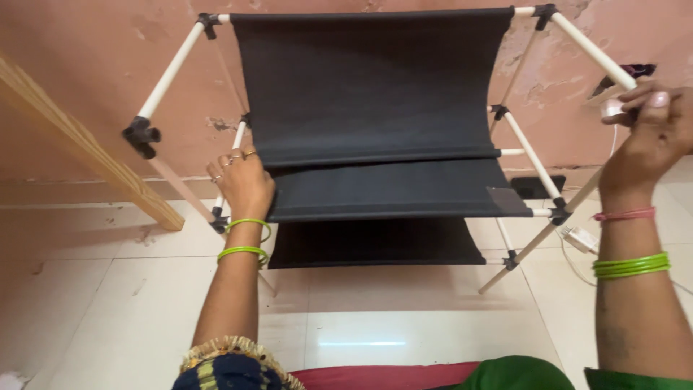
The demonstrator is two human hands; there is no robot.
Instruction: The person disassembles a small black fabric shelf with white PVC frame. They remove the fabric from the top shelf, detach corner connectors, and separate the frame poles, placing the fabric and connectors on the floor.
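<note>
Fingers first: on the left hand [244, 184] they're curled around a white tube [232, 160] at the left side of the rack [375, 130], rings showing, thumb tucked out of sight, so we'd call it a closed grip on that tube. The right hand [653, 126] is up at the far right, fingers wrapped over the end of the top right tube [588, 49], with something small and whitish under the fingertips, maybe an end cap; can't tell for sure.

The rack itself hangs tilted between our two hands, in front of a pink wall [86, 58] and above the tiled floor [404, 303]. It's thin white tubes pushed into black plastic corner joints [141, 135], with three black fabric shelves [375, 94] slung across.

How it'll handle, as far as we can judge: light, probably very light, but wobbly. The tubes look stiff enough on their own, yet the joints seem to be push-fit, so the frame likely twists and may pop apart if pulled sideways. The top left corner looks open, with a joint sitting loose on its tube end. The fabric is soft and sags, so no use grabbing that; it'd just slide or pull the bars inward. Best hold is on the tubes right beside a joint, one hand on each side, like now. The smooth tubes could be a bit slippery.

A wooden plank [79, 141] leans at the left.
</note>
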